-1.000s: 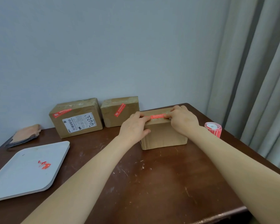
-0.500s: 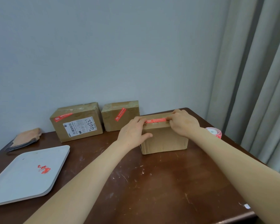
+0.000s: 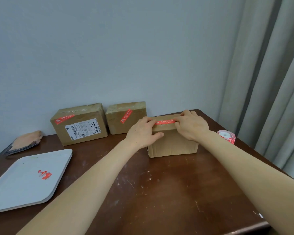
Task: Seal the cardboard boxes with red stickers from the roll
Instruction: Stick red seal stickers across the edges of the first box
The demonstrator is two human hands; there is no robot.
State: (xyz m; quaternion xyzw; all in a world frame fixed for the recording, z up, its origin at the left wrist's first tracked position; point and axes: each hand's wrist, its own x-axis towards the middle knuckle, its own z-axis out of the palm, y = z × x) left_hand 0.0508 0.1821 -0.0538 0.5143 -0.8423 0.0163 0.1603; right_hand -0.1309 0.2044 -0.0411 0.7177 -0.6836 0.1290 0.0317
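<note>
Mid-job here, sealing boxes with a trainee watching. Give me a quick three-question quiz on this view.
1. True or false: the sticker roll sits on the grey tray.
2. How many cardboard boxes are on the table, and how many show a red sticker?
3. Where is the red sticker that both hands are working on? A) on the side of the labelled box, B) along the top front edge of the nearest box, C) on the tray.

Key
1. False: the roll stands on the table, right of the nearest box, by the right hand.
2. Three; all three.
3. B: the left hand and right hand press its ends.
</note>
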